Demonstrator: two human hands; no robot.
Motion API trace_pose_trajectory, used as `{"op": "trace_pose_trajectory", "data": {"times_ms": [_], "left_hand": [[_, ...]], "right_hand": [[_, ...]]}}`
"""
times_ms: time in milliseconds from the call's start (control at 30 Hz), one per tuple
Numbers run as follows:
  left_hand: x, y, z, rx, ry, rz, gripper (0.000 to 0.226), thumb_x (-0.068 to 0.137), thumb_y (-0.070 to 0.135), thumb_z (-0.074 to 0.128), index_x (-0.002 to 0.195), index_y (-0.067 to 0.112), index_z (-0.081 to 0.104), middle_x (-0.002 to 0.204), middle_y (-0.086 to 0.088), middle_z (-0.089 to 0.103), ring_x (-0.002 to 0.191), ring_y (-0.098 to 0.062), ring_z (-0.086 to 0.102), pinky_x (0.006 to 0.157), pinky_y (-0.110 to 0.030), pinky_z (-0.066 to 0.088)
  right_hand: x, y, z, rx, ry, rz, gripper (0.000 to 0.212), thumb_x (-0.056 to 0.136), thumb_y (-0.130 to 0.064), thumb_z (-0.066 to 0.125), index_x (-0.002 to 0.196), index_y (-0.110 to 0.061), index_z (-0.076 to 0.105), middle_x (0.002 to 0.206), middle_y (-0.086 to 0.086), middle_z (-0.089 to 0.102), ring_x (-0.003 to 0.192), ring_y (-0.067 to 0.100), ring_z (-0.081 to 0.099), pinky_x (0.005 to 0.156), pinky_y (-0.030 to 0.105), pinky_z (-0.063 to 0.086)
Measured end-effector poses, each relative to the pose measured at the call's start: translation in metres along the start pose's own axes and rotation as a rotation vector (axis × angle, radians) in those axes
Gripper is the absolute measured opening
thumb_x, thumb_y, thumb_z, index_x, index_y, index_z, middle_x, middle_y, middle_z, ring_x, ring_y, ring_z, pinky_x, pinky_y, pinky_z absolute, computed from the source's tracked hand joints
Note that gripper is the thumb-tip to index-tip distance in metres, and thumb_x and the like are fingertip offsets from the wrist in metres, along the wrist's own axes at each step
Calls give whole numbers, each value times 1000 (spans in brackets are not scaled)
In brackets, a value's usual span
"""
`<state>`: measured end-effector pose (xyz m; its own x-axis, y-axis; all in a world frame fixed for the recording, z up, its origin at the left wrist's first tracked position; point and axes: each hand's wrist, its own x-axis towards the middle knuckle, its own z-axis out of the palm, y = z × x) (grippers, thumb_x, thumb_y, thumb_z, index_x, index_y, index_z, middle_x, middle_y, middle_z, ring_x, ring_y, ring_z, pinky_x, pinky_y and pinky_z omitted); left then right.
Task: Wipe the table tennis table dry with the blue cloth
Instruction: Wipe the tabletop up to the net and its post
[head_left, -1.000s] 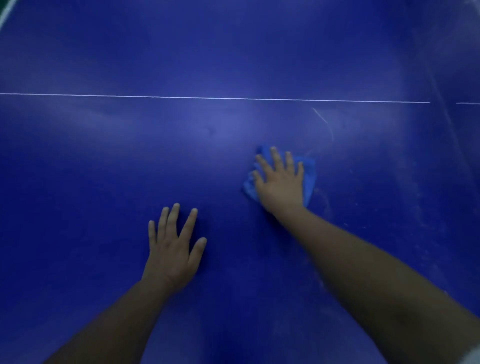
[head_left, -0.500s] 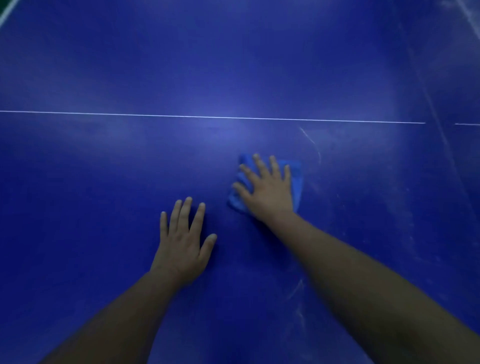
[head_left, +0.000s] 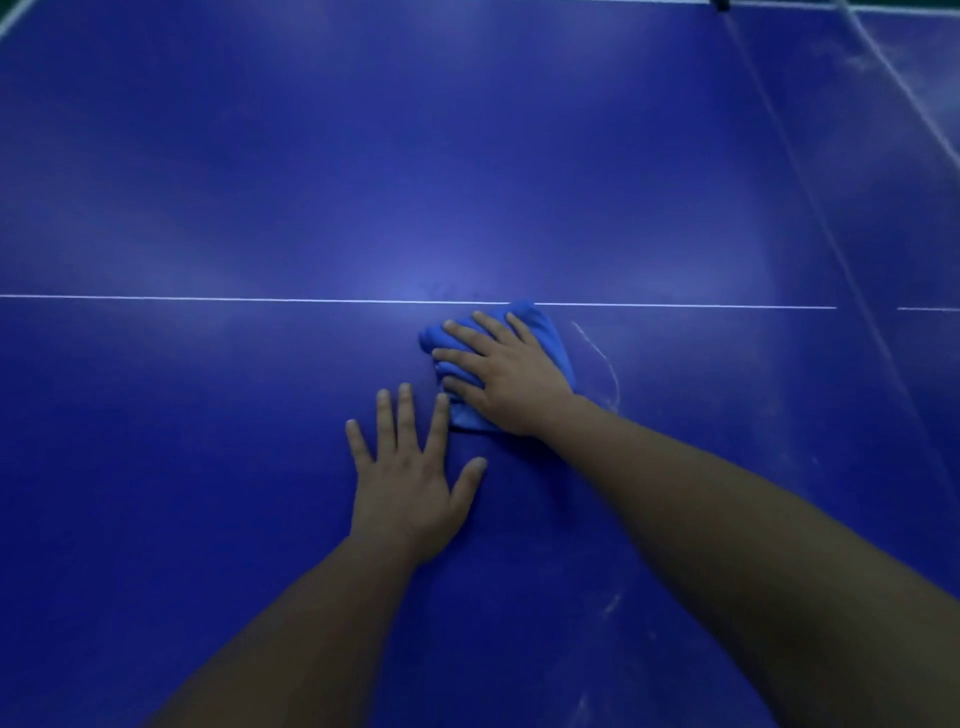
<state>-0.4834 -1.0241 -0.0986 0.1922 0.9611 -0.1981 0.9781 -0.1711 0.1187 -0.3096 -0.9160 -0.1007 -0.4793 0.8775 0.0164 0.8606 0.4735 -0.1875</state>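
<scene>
On the blue table tennis table (head_left: 260, 156), the right hand (head_left: 511, 384) pressed the blue cloth (head_left: 543, 327), fingers spread. At its seven o'clock the left hand (head_left: 410, 493) lay flat, fingers splayed.

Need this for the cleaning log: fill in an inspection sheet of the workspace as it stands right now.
Surface: blue table tennis table with a white line across it; pale streaks right of the cloth, more at lower right.
Job's things: blue cloth, bunched, its far edge on the white line.
Clutter: nothing seen.
Hands: right hand presses flat on the cloth; left hand rests flat on bare table beside it, fingers spread.
Cables: nothing seen.
Surroundings: green floor at the far left corner; a faint diagonal band, possibly the net, at right.
</scene>
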Motion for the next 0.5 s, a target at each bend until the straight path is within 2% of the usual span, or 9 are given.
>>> {"op": "trace_pose_trajectory", "data": {"times_ms": [100, 200, 267, 333, 400, 500], "left_hand": [[4, 2, 1, 37, -16, -23, 84, 90, 77, 0, 155, 28, -22, 164, -12, -24, 149, -30, -29, 117, -63, -13], [1, 4, -3, 24, -42, -27, 83, 89, 77, 0, 154, 30, -24, 162, -11, -29, 147, -30, -33, 117, -64, -13], [2, 4, -5, 17, -55, -28, 82, 89, 77, 0, 154, 32, -24, 162, -11, -31, 146, -30, -34, 117, -64, -13], [2, 3, -6, 20, -75, -26, 81, 89, 77, -1, 152, 33, -27, 160, -10, -34, 145, -30, -37, 116, -64, -14], [2, 2, -6, 25, -94, -21, 81, 88, 77, -3, 150, 33, -32, 158, -10, -38, 143, -30, -40, 116, -64, -15], [3, 1, -5, 21, -88, -18, 80, 89, 76, -3, 150, 33, -31, 158, -11, -37, 144, -31, -39, 116, -65, -15]], "right_hand": [[12, 14, -3, -27, 7, -13, 58, 97, -60, 26, 142, -37, 54, 158, -8, 40, 148, 28, 31, 119, 57, 12], [27, 36, -15, -40, -51, 74, 68, 91, -66, 12, 146, -43, 46, 162, -12, 30, 151, 26, 22, 120, 57, 6], [29, 54, -20, -41, -53, 139, 72, 88, -68, 9, 146, -45, 45, 163, -14, 28, 151, 24, 21, 120, 54, 8], [17, 67, -20, -20, 25, 240, 65, 91, -64, 19, 140, -41, 55, 158, -10, 39, 146, 27, 33, 116, 53, 22], [-6, 70, -17, -8, 151, 310, 54, 94, -55, 34, 129, -31, 66, 147, -3, 55, 130, 34, 52, 103, 52, 39], [-53, 54, -5, 52, 280, 179, 40, 96, -42, 47, 116, -19, 73, 135, 3, 65, 112, 37, 63, 90, 52, 51]]}}
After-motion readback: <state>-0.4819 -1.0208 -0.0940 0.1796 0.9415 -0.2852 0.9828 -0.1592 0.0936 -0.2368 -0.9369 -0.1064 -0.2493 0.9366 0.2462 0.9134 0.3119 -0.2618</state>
